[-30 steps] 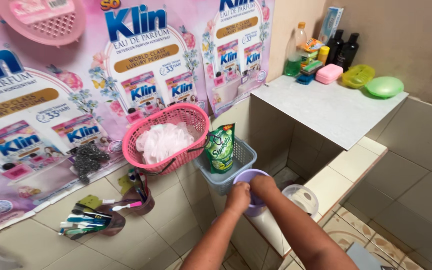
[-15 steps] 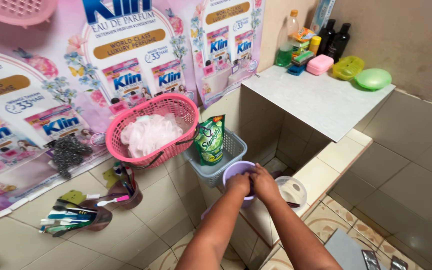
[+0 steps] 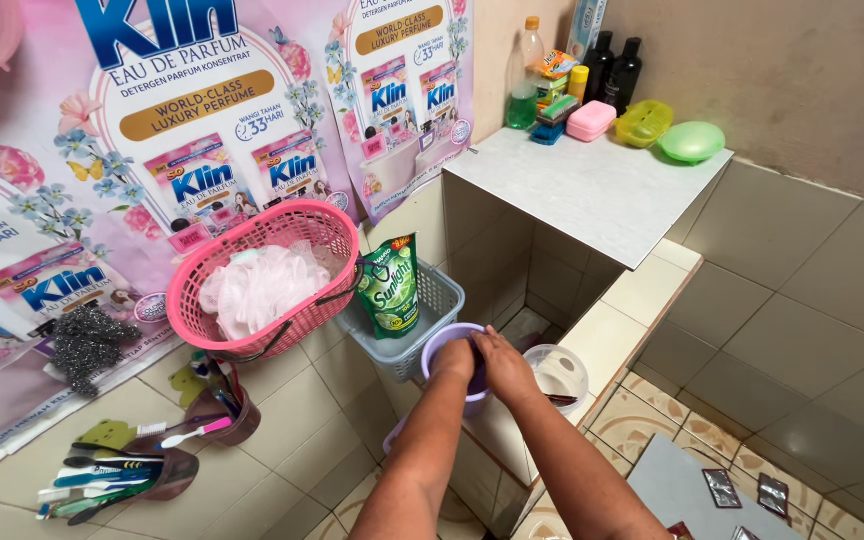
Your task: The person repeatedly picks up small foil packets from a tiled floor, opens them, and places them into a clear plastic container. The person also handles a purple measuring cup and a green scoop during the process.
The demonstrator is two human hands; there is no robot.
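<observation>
Tiled washroom wall was covered by pink posters. One purple cup was held on tiled ledge, just below one grey basket. Left hand was closed over cup rim; right hand was pressed on cup beside it, hands touching. One green pouch was stood in grey basket. One pink basket was hung beside. One clear container was seen near right hand. Two black bottles were counted on shelf.
</observation>
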